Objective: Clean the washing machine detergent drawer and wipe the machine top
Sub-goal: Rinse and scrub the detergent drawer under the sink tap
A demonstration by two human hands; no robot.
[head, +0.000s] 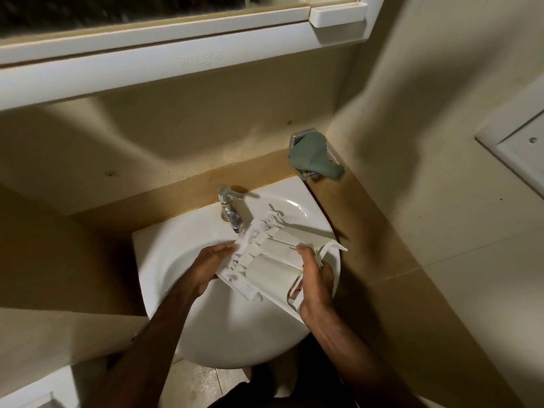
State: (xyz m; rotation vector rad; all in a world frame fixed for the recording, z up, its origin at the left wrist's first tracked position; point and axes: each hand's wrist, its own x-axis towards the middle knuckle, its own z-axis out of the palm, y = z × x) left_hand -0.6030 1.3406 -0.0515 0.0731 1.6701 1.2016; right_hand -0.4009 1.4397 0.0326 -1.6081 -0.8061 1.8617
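Beige bathroom walls close in around a white sink [164, 272], and over its bowl sits the detergent drawer [276, 260], tilted with its far end under the tap [231, 210], where water splashes white. The right hand [313, 278] grips the drawer's right edge, thumb curled over the top and fingers wrapped beneath. The left hand [209, 265] steadies the left side, fingers fairly straight and pressed along the edge. To rinse well, I judge the drawer should keep its slope so the water runs through each compartment and drains into the bowl, turning it slowly to reach the ribs and corners. Farther right, a green cloth [315, 157] lies draped over a metal soap holder [300, 141] on the ledge.
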